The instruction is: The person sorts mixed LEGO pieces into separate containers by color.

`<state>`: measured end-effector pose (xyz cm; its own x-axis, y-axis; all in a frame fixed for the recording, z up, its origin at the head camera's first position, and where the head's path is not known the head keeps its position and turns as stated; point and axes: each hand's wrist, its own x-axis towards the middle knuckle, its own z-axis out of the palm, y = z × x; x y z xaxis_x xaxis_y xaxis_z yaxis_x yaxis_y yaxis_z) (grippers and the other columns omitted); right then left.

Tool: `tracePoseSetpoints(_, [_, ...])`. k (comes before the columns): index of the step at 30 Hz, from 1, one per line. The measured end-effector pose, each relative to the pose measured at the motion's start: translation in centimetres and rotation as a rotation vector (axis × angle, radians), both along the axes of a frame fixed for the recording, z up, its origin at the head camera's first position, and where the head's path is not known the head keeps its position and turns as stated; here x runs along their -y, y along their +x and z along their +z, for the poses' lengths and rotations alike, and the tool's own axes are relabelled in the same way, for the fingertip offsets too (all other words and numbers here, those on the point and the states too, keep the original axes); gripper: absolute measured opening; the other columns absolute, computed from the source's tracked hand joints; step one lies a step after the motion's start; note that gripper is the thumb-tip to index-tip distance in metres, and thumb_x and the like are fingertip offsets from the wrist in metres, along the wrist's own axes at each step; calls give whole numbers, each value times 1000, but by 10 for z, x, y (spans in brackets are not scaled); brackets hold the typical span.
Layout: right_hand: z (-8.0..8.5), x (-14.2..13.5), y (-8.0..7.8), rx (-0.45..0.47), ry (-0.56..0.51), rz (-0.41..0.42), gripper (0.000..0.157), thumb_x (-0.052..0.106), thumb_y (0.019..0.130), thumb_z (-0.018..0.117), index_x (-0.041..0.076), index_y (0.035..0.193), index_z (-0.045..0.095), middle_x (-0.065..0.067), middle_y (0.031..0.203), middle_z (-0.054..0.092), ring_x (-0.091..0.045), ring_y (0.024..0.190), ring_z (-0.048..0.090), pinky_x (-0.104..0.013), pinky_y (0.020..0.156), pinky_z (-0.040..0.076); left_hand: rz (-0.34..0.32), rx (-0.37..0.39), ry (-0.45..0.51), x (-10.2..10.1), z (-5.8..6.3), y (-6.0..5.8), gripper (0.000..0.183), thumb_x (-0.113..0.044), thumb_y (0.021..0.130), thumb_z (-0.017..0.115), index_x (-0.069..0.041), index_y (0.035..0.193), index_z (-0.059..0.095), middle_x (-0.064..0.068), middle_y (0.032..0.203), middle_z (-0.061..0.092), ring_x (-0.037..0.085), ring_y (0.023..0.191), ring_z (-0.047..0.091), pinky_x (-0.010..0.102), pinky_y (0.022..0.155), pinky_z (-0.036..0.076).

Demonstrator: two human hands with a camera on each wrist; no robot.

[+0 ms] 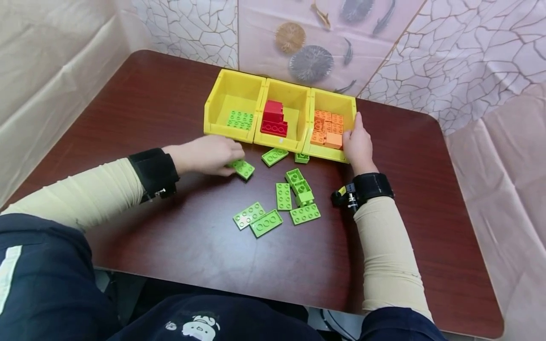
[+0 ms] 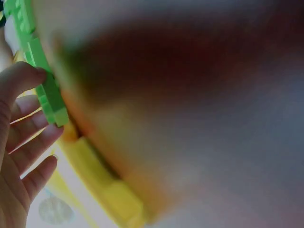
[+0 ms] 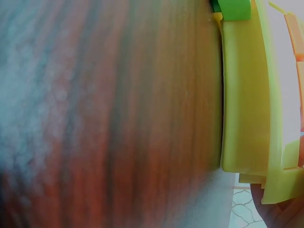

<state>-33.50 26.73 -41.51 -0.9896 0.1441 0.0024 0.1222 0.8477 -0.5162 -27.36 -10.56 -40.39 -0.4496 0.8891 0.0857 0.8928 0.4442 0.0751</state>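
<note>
My left hand (image 1: 209,155) pinches a green toy brick (image 1: 243,169) at the front of the left yellow bin. In the left wrist view, the thumb presses on the green brick (image 2: 53,97) and the other fingers spread behind it. On the far side, my right hand (image 1: 359,147) grips the outer wall of the right yellow bin (image 1: 326,152). The right wrist view shows that bin's front wall (image 3: 244,95) up close, with part of the hand behind its edge. Green bricks (image 1: 240,120) lie in the left bin, red bricks (image 1: 274,128) in the middle, orange bricks (image 1: 328,123) in the right.
Several loose green bricks (image 1: 283,196) lie on the dark brown table (image 1: 183,237), some touching. Two more, a long brick (image 1: 275,157) and a small brick (image 1: 302,158), sit against the bins' front. A patterned cloth (image 1: 277,61) hangs behind the table.
</note>
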Motion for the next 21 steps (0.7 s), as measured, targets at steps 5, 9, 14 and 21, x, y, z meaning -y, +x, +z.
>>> tracePoseSetpoints(5, [-1, 1, 0, -7, -2, 3, 63, 18, 97, 30, 19, 150, -3, -22, 99, 50, -34, 90, 48, -43, 82, 37, 117, -59, 75, 7, 27, -20, 18, -18, 80, 68, -8, 92, 59, 4, 82, 57, 23, 75, 52, 36, 70, 46])
tracePoseSetpoints(9, [-1, 2, 1, -9, -2, 4, 63, 17, 97, 31, 18, 150, -2, -24, 102, 51, -34, 88, 48, -43, 80, 38, 222, -78, 45, 9, 43, -40, 21, -19, 82, 66, -5, 94, 58, 9, 85, 56, 27, 78, 50, 39, 72, 44])
tracePoseSetpoints(14, [-1, 1, 1, -21, 0, -3, 63, 17, 97, 31, 18, 150, -2, -22, 97, 51, -33, 87, 48, -43, 80, 38, 365, -90, -29, 4, 48, -73, 21, -19, 84, 61, -2, 94, 53, 12, 86, 52, 29, 78, 50, 44, 66, 43])
tracePoseSetpoints(21, [-1, 0, 0, -18, -6, 2, 63, 17, 97, 31, 18, 150, -2, -24, 105, 52, -34, 90, 49, -44, 82, 38, 539, 27, -160, -13, 51, -109, 27, -21, 88, 61, -1, 103, 50, 14, 94, 50, 30, 87, 49, 47, 75, 44])
